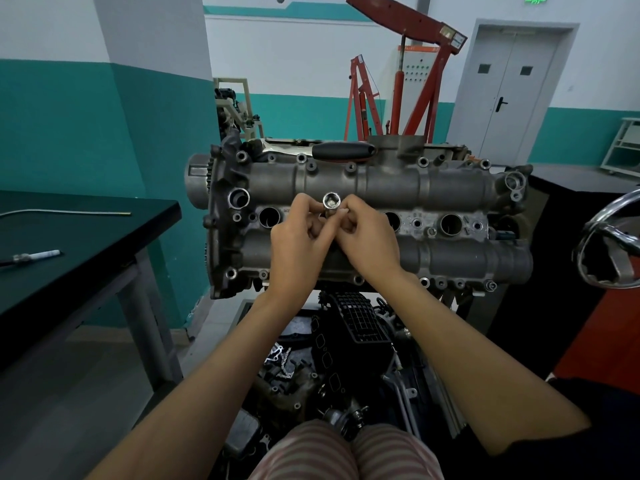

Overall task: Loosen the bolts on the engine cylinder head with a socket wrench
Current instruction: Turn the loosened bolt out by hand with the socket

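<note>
A grey engine cylinder head (pixel 450 188) lies across the middle of the view, with round plug holes and several bolts along its edges. Over its centre I hold a shiny metal socket (pixel 331 202) upright, its open end facing me. My left hand (pixel 299 237) pinches it from the left and my right hand (pixel 367 237) pinches it from the right. A socket wrench with a black handle (pixel 343 150) and chrome shaft lies on the far edge of the head, apart from both hands.
A dark workbench (pixel 86 244) stands at the left with a thin metal rod (pixel 69 212) and a spark plug (pixel 38 256). A chrome wheel (pixel 609 237) juts in at the right. Black engine parts (pixel 346 358) lie below the head. A red engine hoist (pixel 415 74) stands behind.
</note>
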Tool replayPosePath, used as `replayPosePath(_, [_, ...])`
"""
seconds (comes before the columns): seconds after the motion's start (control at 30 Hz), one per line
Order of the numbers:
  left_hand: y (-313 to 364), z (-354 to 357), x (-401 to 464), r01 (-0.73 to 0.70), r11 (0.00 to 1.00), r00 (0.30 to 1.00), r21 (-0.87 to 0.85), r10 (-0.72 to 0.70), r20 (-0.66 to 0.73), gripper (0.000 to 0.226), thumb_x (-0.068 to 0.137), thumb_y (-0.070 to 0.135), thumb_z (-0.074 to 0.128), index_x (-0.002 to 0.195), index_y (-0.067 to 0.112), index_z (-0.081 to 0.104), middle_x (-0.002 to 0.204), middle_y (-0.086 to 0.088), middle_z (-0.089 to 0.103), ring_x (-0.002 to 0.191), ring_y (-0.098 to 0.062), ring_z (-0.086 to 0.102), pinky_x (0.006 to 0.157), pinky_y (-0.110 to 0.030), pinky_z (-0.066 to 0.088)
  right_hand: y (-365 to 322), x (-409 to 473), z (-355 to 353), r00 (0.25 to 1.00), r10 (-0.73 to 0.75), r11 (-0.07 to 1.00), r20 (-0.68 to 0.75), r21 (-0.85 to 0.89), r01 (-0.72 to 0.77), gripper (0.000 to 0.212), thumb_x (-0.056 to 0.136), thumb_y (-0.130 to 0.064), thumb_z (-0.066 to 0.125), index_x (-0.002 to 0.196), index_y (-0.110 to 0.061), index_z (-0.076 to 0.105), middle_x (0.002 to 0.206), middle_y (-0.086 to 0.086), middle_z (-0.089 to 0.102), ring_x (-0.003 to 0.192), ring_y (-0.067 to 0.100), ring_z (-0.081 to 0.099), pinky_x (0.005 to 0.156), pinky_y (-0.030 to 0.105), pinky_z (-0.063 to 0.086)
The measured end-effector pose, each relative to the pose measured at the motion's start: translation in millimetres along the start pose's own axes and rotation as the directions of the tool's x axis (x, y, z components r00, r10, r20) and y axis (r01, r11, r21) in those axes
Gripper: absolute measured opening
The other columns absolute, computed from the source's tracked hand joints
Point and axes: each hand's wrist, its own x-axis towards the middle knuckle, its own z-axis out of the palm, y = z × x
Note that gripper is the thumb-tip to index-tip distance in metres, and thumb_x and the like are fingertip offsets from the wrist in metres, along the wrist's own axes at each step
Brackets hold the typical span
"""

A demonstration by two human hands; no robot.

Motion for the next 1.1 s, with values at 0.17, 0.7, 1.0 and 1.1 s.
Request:
replayPosePath(0.17, [0.2,-4.8,-2.5,-0.11,0.992,0.992,0.067,0.105,0.071,0.013,0.092,0.019,0.056,0.104,0.022,0.052,0.052,0.009,0.047,0.049,-0.005,0.047,0.048,-0.008,0.033,1.3,-1.5,-1.5,0.996,-0.076,0.994,0.036,-0.07,0.079,0.016,0.09,-0.024,0.051,0.102,-0.022,0.062,0.061,-0.012,0.053,0.063,0.011,0.053,0.054,0.028,0.036])
replayPosePath(0.7, [2.7,-1.2,-1.4,-0.084,0.988,0.995,0.132,0.077,0.061,0.01,0.092,0.023,0.058,0.094,0.018,0.05,0.053,0.006,0.049,0.048,-0.009,0.047,0.046,-0.012,0.032,2.2,-1.4,-2.3,0.999,-0.03,0.999,0.032,-0.01,0.03,0.008,0.088,-0.026,0.054,0.083,-0.02,0.053,0.061,-0.004,0.055,0.058,0.012,0.051,0.052,0.03,0.038])
replayPosePath(1.0, [0.0,-0.2,0.4,-0.018,0.995,1.0,0.095,0.018,0.006,0.014,0.091,0.021,0.059,0.086,0.013,0.049,0.049,0.004,0.044,0.044,-0.011,0.041,0.042,-0.017,0.031,1.5,-1.9,-1.6,0.997,-0.046,0.996,0.057,-0.074,0.05,0.029,0.087,-0.031,0.053,0.116,-0.026,0.056,0.062,-0.011,0.053,0.059,0.004,0.052,0.051,0.025,0.038])
replayPosePath(1.1, [1.6,1.4,0.5,0.01,0.998,1.0,0.058,-0.01,-0.005,0.023,0.089,0.024,0.062,0.081,0.013,0.044,0.051,-0.007,0.048,0.046,-0.019,0.042,0.042,-0.02,0.033,3.1,-0.5,-0.2,0.999,-0.004,0.999,0.036,-0.038,0.005,0.009,0.085,-0.032,0.057,0.09,-0.025,0.054,0.059,-0.009,0.05,0.055,0.005,0.049,0.049,0.025,0.033])
